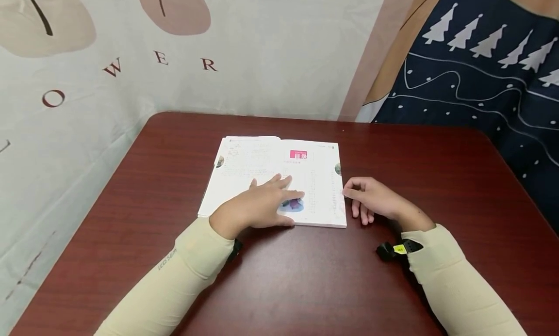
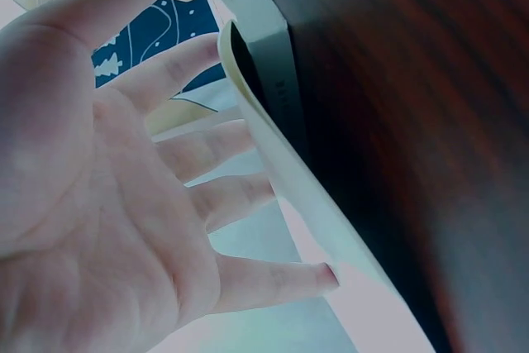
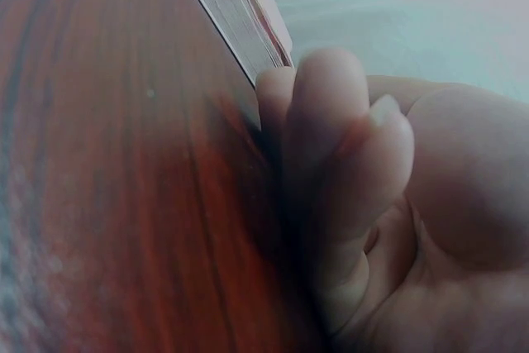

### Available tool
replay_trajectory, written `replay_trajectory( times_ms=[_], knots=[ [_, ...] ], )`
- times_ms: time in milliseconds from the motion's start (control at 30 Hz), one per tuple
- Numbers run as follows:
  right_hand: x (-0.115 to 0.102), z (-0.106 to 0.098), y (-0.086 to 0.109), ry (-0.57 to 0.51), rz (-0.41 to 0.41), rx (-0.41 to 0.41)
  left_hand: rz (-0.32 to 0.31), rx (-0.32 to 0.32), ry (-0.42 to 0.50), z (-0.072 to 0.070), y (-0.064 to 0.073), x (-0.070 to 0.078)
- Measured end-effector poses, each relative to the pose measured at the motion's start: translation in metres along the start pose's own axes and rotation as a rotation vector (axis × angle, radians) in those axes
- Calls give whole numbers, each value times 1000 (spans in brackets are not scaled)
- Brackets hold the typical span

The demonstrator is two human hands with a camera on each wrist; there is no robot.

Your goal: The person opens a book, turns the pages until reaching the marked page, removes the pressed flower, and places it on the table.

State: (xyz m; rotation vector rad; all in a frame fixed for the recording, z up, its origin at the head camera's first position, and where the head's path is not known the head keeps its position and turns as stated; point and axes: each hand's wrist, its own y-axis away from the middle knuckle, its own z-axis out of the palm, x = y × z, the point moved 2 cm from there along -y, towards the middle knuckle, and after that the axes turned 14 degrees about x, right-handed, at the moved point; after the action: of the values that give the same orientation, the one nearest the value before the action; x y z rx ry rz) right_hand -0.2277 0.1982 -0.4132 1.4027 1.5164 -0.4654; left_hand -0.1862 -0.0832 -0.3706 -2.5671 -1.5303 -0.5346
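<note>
An open book lies on the table, with printed text and a pink heading block on its right page. Across its middle rests my left hand, fingers spread and straight. It partly covers a blue and purple picture low on the right page. In the left wrist view, the left palm faces the camera and the fingers reach over the page edge. My right hand is at the book's right edge with loosely bent fingers. The right wrist view shows its fingertips close to the page block; no page is visibly lifted.
The dark red wooden table spreads around the book. Behind it hangs a pale cloth with letters, and at the right a navy cloth with white trees. A black strap circles the right wrist.
</note>
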Motion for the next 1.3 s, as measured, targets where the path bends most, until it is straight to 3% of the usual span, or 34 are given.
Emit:
replay_trajectory(
  times_ms=[767,1300],
  knots=[
    [3,0,-1,-36,-18,-29,11,-18,1,-1,-2,-1],
    [3,0,-2,-62,-30,-39,49,30,9,-6,-2,-7]
  ],
)
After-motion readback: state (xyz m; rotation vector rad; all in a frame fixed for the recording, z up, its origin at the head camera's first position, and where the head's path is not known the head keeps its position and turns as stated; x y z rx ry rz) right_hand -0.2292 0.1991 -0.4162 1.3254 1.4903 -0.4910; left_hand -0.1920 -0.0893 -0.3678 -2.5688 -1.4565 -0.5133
